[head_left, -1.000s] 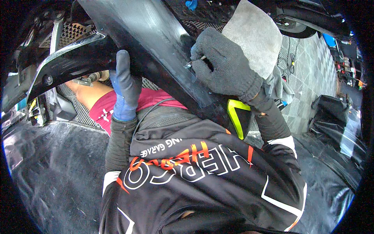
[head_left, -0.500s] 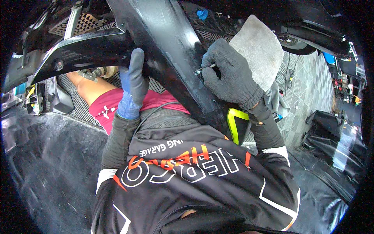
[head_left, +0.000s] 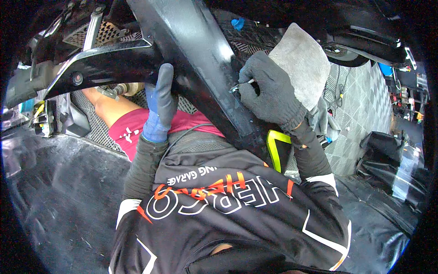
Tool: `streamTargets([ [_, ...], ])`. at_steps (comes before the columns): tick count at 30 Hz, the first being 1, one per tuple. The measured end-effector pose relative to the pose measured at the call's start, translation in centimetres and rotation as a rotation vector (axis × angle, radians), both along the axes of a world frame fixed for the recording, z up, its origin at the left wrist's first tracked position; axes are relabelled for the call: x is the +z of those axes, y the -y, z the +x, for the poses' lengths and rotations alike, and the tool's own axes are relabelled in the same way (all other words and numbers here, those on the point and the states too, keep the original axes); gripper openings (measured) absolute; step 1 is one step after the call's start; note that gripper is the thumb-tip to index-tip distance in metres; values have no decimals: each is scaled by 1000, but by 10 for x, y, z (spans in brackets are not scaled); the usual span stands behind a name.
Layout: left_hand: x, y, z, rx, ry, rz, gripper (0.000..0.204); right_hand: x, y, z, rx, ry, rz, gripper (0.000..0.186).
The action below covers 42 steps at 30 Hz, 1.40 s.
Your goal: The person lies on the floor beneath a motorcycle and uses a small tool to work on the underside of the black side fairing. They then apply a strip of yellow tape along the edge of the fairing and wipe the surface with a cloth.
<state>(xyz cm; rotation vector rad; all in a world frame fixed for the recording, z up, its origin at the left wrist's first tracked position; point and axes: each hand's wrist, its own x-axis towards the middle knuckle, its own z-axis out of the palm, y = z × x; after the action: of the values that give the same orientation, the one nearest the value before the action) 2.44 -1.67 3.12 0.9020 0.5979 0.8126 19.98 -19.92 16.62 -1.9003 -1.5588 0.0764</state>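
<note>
A black car bumper point(head_left: 191, 41) with a glossy, streaked face crosses in front of me. My left hand point(head_left: 160, 107), in a blue and grey glove, holds its lower edge. The thumb stretches up over the edge, while the fingers are mostly hidden beneath. In a dark grey knit glove, my right hand point(head_left: 269, 91) pinches a thin, pale-shafted tool point(head_left: 234, 88) whose bright tip is at the bumper's right edge. A light grey suede-like piece point(head_left: 303, 61) shows behind that hand. Whether the hand also grips it, I cannot tell.
A small round sensor point(head_left: 77, 78) sits in the bumper's left arm. A grey cloth point(head_left: 326, 122) lies right of my wrist, near a black-and-yellow object point(head_left: 279, 148). A dark cable point(head_left: 340, 93) rests on the tiled floor. A black covered bundle point(head_left: 388, 155) is farther right.
The whole view has shifted slightly, so things appear a little lower. My left hand keeps its hold on the bumper, and the right still pinches the thin tool at its edge.
</note>
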Motion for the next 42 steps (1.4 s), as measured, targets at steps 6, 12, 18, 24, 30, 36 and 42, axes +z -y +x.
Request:
streamTargets([
  [6,-25,-11,-7,31,-143,418,38,-1,-1,0,54,2,63,16],
  [12,-21,-14,-9,-72,49,60,40,-6,-1,2,69,50,128,17],
  [18,5,-11,-2,-49,123,-39,41,-2,-2,0,25,74,113,17],
  [24,-15,-11,-8,78,-150,641,42,-1,-1,1,47,60,113,15],
  [30,22,4,3,-18,42,48,44,1,0,0,52,59,71,13],
  [36,2,-8,1,-69,14,187,46,0,0,0,17,-30,31,13],
  [42,-43,-16,-10,-56,-163,537,45,0,-1,1,7,-1,36,14],
])
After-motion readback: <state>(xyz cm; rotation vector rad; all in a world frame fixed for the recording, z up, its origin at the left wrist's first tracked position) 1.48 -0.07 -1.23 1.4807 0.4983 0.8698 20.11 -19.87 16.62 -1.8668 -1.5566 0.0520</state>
